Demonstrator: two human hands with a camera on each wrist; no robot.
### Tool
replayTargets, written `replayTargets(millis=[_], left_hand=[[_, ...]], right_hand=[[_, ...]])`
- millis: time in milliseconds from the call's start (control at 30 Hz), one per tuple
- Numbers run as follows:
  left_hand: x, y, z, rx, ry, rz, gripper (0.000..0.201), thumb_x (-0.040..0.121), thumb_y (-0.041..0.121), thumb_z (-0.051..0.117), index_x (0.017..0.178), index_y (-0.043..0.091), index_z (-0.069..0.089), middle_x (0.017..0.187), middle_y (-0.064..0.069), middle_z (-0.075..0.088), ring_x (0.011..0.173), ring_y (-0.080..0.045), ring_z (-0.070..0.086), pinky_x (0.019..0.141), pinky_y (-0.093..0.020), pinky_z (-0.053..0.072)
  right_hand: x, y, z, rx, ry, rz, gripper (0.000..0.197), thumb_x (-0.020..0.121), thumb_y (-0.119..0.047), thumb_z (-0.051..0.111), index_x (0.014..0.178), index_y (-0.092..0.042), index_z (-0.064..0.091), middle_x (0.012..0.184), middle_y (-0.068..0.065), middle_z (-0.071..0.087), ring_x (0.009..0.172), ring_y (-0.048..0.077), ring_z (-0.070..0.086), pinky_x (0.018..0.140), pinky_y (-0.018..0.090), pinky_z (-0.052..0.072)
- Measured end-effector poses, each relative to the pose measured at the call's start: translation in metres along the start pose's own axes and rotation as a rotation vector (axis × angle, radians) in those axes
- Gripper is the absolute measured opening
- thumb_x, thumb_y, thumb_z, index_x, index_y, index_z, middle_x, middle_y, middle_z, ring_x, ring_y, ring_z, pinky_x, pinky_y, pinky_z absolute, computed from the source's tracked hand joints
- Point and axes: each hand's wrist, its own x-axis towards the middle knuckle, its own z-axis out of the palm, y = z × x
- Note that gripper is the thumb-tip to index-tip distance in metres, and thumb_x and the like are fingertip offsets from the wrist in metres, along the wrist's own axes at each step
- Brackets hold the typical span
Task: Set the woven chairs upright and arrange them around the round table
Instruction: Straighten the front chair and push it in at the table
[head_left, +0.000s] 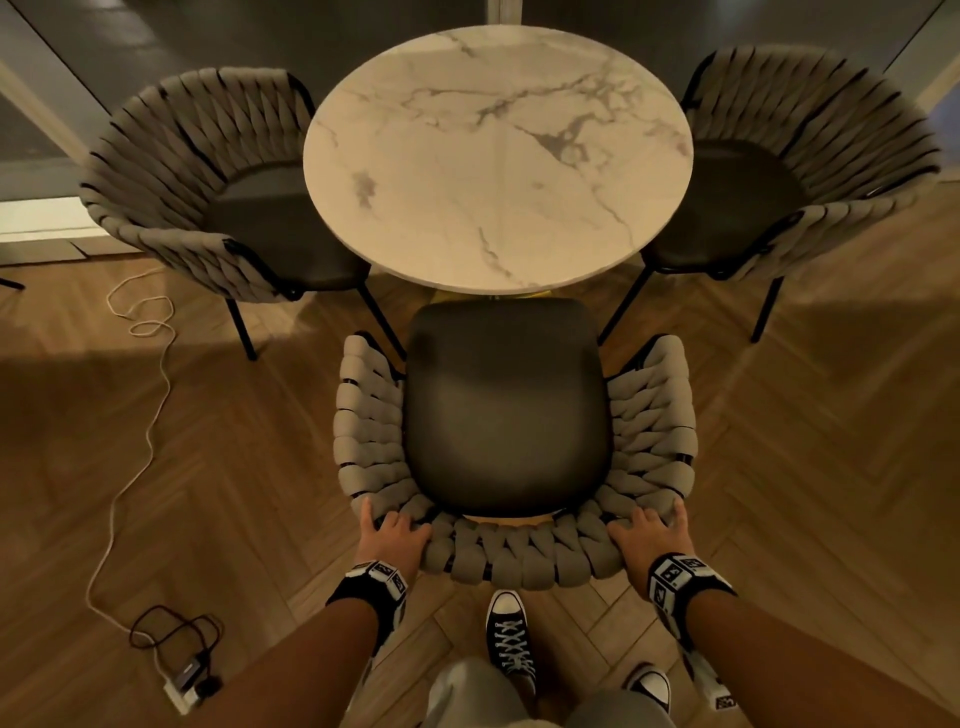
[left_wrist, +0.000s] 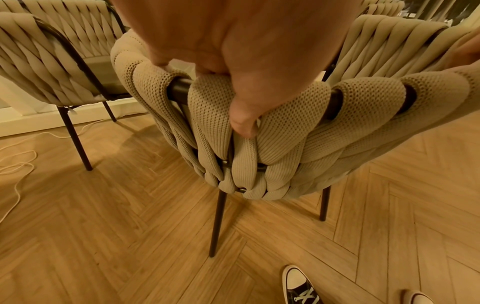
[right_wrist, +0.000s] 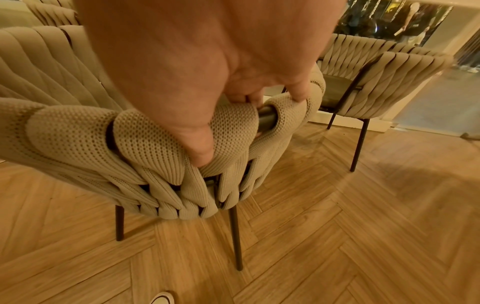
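Observation:
A round marble table (head_left: 498, 156) stands ahead. Three woven chairs stand upright around it: one at the left (head_left: 208, 182), one at the right (head_left: 810, 156), and the near chair (head_left: 509, 405) right before me, its dark seat just short of the table's edge. My left hand (head_left: 392, 530) grips the top rail of the near chair's woven back at its left corner, thumb behind (left_wrist: 244, 121). My right hand (head_left: 652, 532) grips the same rail at the right corner, thumb pressed into the weave (right_wrist: 202, 152). The near chair (left_wrist: 285, 133) (right_wrist: 130, 144) has its legs on the floor.
Herringbone wooden floor (head_left: 208, 467) all around. A white cable (head_left: 150, 405) snakes over the floor at the left down to a power strip (head_left: 187, 680) with dark cords. My feet in dark sneakers (head_left: 509, 639) stand just behind the near chair. Glass panels rise behind the table.

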Motion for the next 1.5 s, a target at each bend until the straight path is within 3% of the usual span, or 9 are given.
replayTargets(millis=[267,400,567,833,1167,1367,1500], left_hand=[[0.002,0.003,0.000,-0.026,0.023,-0.013,0.048,0.091,0.014,0.048,0.136,0.029,0.044,0.141,-0.008,0.042,0.132,-0.032,0.036,0.111,-0.066,-0.012],[0.004,0.003,-0.004,-0.028,0.036,-0.013,0.047,0.092,0.015,0.048,0.136,0.029,0.045,0.141,-0.007,0.042,0.133,-0.030,0.036,0.110,-0.064,-0.015],[0.003,0.003,-0.008,-0.018,0.023,-0.025,0.045,0.092,0.017,0.048,0.135,0.030,0.045,0.139,-0.006,0.042,0.132,-0.031,0.037,0.113,-0.066,-0.010],[-0.003,0.005,-0.003,-0.013,0.000,-0.052,0.044,0.092,0.028,0.050,0.136,0.033,0.044,0.142,-0.005,0.043,0.136,-0.029,0.034,0.115,-0.065,-0.011],[-0.015,0.006,0.006,-0.015,-0.019,-0.051,0.044,0.093,0.028,0.049,0.136,0.033,0.042,0.144,-0.007,0.042,0.137,-0.030,0.033,0.114,-0.065,-0.011],[-0.016,0.005,0.003,-0.023,-0.057,-0.055,0.052,0.088,0.026,0.056,0.138,0.034,0.042,0.144,-0.005,0.042,0.138,-0.029,0.032,0.114,-0.066,-0.011],[-0.017,0.003,0.001,-0.010,-0.064,-0.043,0.050,0.090,0.025,0.052,0.138,0.035,0.042,0.144,-0.003,0.044,0.138,-0.028,0.033,0.115,-0.064,-0.011]], right_hand=[[0.004,0.004,-0.002,0.084,0.015,0.007,0.054,0.089,-0.026,0.057,0.137,-0.042,0.041,0.139,0.000,0.048,0.136,0.025,0.036,0.114,0.069,-0.004],[0.007,0.006,-0.005,0.098,0.009,0.014,0.052,0.089,-0.025,0.056,0.136,-0.042,0.043,0.138,0.001,0.049,0.136,0.025,0.036,0.115,0.070,-0.004],[0.007,0.005,-0.010,0.097,-0.012,0.026,0.044,0.090,-0.029,0.055,0.131,-0.042,0.049,0.135,0.001,0.051,0.136,0.026,0.037,0.114,0.069,-0.004],[0.003,-0.003,-0.001,0.085,-0.004,0.029,0.049,0.088,-0.027,0.058,0.135,-0.039,0.048,0.142,0.002,0.046,0.138,0.026,0.035,0.113,0.069,-0.006],[-0.013,-0.008,0.004,0.096,-0.010,0.026,0.043,0.093,-0.031,0.051,0.134,-0.041,0.048,0.143,0.002,0.045,0.139,0.026,0.034,0.113,0.069,-0.006],[-0.013,-0.007,0.008,0.079,-0.024,0.023,0.043,0.092,-0.029,0.053,0.133,-0.040,0.049,0.144,0.003,0.044,0.140,0.027,0.033,0.113,0.069,-0.004],[-0.010,-0.007,0.011,0.068,-0.035,0.021,0.042,0.090,-0.030,0.055,0.130,-0.041,0.050,0.141,0.003,0.046,0.138,0.027,0.035,0.112,0.069,-0.004]])
